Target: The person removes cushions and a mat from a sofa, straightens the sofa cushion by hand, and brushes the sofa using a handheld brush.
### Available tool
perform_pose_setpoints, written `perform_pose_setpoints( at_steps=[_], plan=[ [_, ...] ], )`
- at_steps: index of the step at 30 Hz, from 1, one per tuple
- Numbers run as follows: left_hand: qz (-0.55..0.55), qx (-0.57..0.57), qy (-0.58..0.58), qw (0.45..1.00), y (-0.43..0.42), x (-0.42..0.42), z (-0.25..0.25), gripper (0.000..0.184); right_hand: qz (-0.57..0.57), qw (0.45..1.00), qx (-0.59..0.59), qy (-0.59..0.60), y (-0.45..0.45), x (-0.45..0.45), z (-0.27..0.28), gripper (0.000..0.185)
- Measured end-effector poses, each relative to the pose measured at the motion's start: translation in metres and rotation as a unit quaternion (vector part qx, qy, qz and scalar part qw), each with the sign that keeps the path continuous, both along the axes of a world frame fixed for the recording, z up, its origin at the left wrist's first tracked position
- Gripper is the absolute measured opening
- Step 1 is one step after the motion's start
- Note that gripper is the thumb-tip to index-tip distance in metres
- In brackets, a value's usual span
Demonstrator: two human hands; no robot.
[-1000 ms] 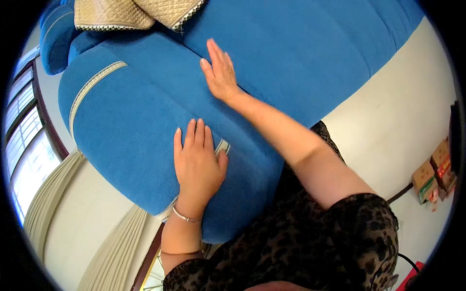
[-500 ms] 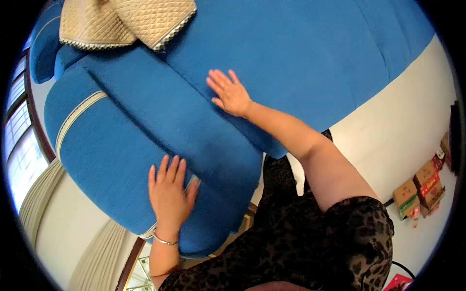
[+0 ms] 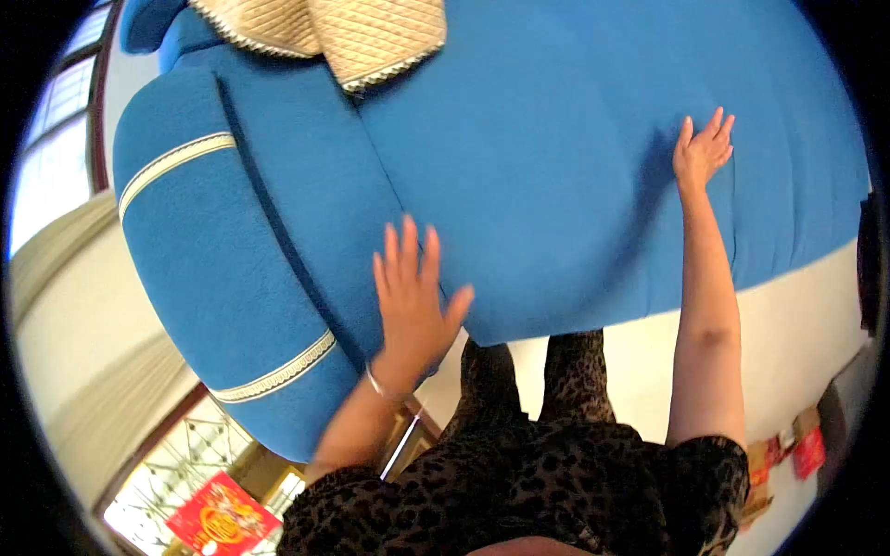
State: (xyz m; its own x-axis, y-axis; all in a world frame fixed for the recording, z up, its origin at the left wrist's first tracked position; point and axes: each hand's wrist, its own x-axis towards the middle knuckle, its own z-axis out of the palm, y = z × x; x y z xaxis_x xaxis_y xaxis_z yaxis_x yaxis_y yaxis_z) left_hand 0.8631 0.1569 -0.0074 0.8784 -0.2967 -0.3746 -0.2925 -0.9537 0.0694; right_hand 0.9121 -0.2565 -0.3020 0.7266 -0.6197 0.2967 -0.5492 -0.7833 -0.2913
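Note:
A sofa in a blue fabric cover (image 3: 538, 185) fills most of the view, with a rounded armrest (image 3: 218, 278) on the left crossed by cream trim bands. My left hand (image 3: 411, 301), a bracelet at its wrist, has its fingers spread over the seam beside the armrest. Whether it touches the fabric I cannot tell. Far to the right, my right hand (image 3: 706, 153) is stretched out above the wide blue surface, its fingers apart and a shadow falling to its left. Nothing is held in either one. A beige quilted cloth (image 3: 380, 37) with a lace edge lies at the top.
Windows (image 3: 65, 116) and pale curtains (image 3: 93, 371) line the left side. A red item with a gold emblem (image 3: 222, 514) is at lower left. Red packages (image 3: 808, 443) and cartons stand on the floor at right, near a dark object (image 3: 868, 264) at the edge.
My right hand has swung far to the right across the blue cover. My left hand has lifted off the armrest area and shifted up and right. The view has turned as well.

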Motion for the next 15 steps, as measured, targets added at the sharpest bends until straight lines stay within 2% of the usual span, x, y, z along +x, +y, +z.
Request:
perform_pose_setpoints(
  at_steps=[2, 5, 6, 8, 10, 12, 13, 14, 15],
  plan=[
    [-0.007, 0.013, -0.156, 0.988, 0.008, 0.066, -0.023, 0.085, 0.057, 0.998, -0.011, -0.023, 0.016, 0.018, 0.003, 0.066],
    [-0.022, 0.090, -0.339, 0.936, 0.043, 0.166, -0.044, 0.085, 0.074, 0.996, -0.013, 0.056, 0.032, 0.012, -0.031, 0.058],
    [-0.019, 0.139, -0.365, 0.920, 0.060, 0.190, -0.048, 0.084, 0.076, 0.993, -0.018, 0.090, 0.036, 0.009, -0.037, 0.056],
    [-0.010, 0.223, -0.398, 0.890, 0.100, 0.222, -0.062, 0.081, 0.080, 0.994, -0.004, 0.069, 0.040, 0.012, -0.039, 0.055],
    [0.019, 0.285, -0.387, 0.877, 0.154, 0.224, -0.093, 0.079, 0.080, 0.995, 0.000, 0.060, 0.039, 0.009, -0.047, 0.054],
    [0.028, 0.320, -0.263, 0.910, 0.195, 0.190, -0.137, 0.077, 0.089, 0.995, -0.002, 0.054, 0.037, 0.009, -0.055, 0.054],
    [0.067, 0.330, -0.173, 0.926, 0.169, 0.175, -0.147, 0.077, 0.093, 0.995, 0.000, 0.031, 0.038, 0.009, -0.057, 0.054],
    [0.027, 0.319, -0.115, 0.940, 0.155, 0.153, -0.166, 0.074, 0.099, 0.994, 0.007, 0.034, 0.042, 0.004, -0.052, 0.054],
    [-0.007, 0.275, 0.055, 0.960, 0.152, 0.126, -0.195, 0.071, 0.102, 0.994, 0.008, 0.033, 0.041, 0.002, -0.047, 0.054]
  ],
)
